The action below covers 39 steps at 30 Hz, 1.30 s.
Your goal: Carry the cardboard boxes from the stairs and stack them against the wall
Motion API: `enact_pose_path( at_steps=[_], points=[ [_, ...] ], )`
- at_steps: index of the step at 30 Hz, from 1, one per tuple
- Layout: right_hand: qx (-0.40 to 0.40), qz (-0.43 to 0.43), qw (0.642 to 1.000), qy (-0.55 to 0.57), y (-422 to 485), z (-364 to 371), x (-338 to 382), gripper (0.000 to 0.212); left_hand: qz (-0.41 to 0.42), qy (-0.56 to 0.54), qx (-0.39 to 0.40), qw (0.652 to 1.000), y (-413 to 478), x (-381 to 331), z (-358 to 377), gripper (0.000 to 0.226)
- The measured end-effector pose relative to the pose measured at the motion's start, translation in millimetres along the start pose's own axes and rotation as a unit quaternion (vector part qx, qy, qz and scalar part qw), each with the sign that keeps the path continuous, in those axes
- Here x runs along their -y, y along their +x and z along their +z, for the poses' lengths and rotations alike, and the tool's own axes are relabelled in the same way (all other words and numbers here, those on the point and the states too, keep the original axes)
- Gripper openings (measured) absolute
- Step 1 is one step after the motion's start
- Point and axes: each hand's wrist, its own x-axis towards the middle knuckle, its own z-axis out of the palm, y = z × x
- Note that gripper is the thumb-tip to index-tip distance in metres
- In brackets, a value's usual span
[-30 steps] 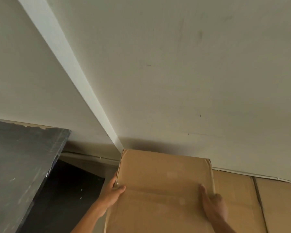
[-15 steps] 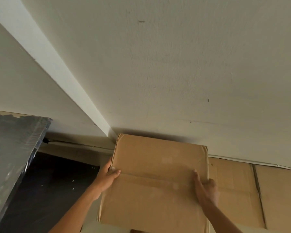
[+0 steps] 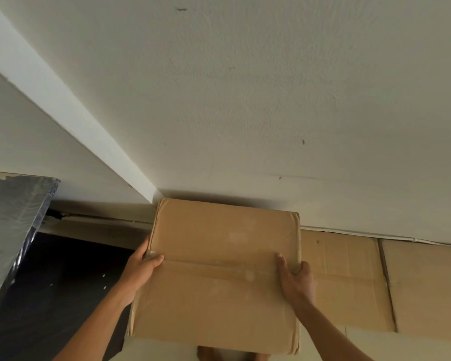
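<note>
Close to the off-white wall point(image 3: 271, 100), by its corner, the cardboard box point(image 3: 219, 287) was held with left hand point(image 3: 141, 269) and right hand point(image 3: 298, 281) clamped on its side edges, seemingly mid-placement, needing a level lowering beside the neighbouring cardboard box point(image 3: 349, 269).

Plain brown cardboard box point(image 3: 219, 269), closed, dusty tape along the centre seam, held level by both side edges, far edge close to the white wall point(image 3: 271, 100); to its right and lower, other boxes point(image 3: 349, 269) lined against the wall.
</note>
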Motion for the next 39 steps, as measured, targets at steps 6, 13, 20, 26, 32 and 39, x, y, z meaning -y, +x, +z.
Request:
enact_pose_path(
  at_steps=[6,13,20,26,32,39],
  points=[
    [0.07,0.024,0.997,-0.013,28,-3,3,0.053,-0.032,0.072,-0.026,0.997,4,-5,17,0.058],
    [0.048,0.023,0.999,0.009,41,-6,6,0.052,-0.049,0.063,-0.03,0.996,10,-7,14,0.067],
    [0.022,-0.016,1.0,0.013,34,-6,-8,0.041,-0.024,0.049,-0.026,0.998,6,1,24,0.056],
    [0.09,0.036,0.995,-0.028,33,-15,6,0.063,-0.034,0.115,-0.038,0.992,2,-5,26,0.059],
    [0.084,0.011,0.991,-0.098,8,-31,26,0.07,-0.017,0.169,-0.071,0.983,-24,-13,21,0.076],
    [0.118,-0.13,0.938,-0.299,-32,-92,99,0.052,0.048,0.155,-0.088,0.983,-86,-50,-23,0.063]
  ],
)
